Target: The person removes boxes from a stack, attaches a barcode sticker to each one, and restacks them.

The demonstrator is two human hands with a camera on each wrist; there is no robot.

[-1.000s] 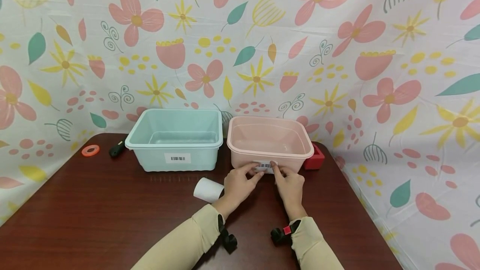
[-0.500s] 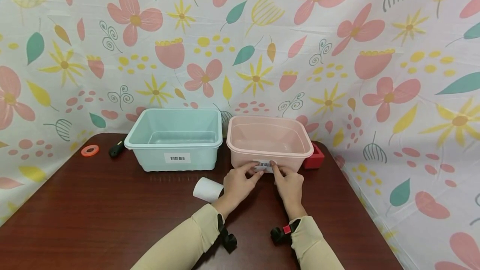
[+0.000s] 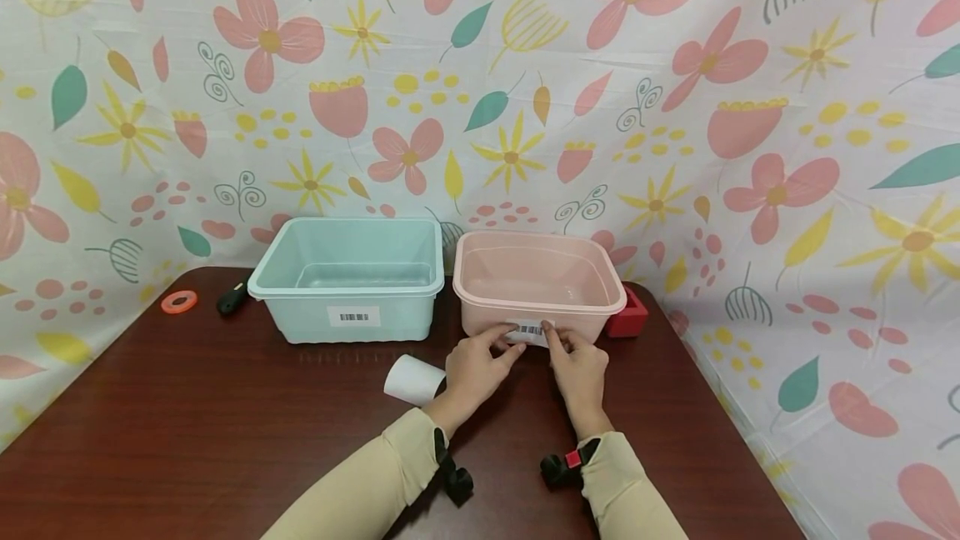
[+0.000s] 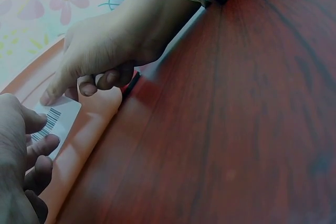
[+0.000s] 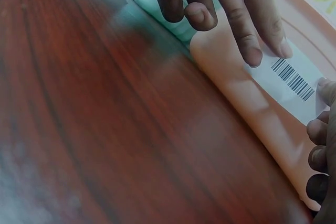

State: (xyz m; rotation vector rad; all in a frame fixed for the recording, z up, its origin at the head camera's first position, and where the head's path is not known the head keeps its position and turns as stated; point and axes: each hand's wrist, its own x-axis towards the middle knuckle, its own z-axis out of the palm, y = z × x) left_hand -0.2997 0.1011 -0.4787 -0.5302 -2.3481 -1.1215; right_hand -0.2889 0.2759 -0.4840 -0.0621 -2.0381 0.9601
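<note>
A white barcode label (image 3: 529,331) lies against the front wall of a pink plastic bin (image 3: 540,307). My left hand (image 3: 476,375) pinches the label's left end between thumb and finger. At the opposite end, my right hand (image 3: 581,373) pinches the label too. The right wrist view shows the label (image 5: 292,80) stretched between both hands, its lower edge seeming to stand slightly off the bin wall. How much of its back touches the bin is hidden. In the left wrist view, the other fingers of my right hand (image 4: 102,56) are curled below the label.
Left of the pink bin stands a light blue bin (image 3: 300,319) bearing a similar barcode label (image 3: 354,317). A white roll (image 3: 412,379) lies by my left wrist. An orange ring (image 3: 179,302) and a black-handled tool (image 3: 232,299) lie far left. A red box (image 3: 628,315) sits behind the pink bin's right side.
</note>
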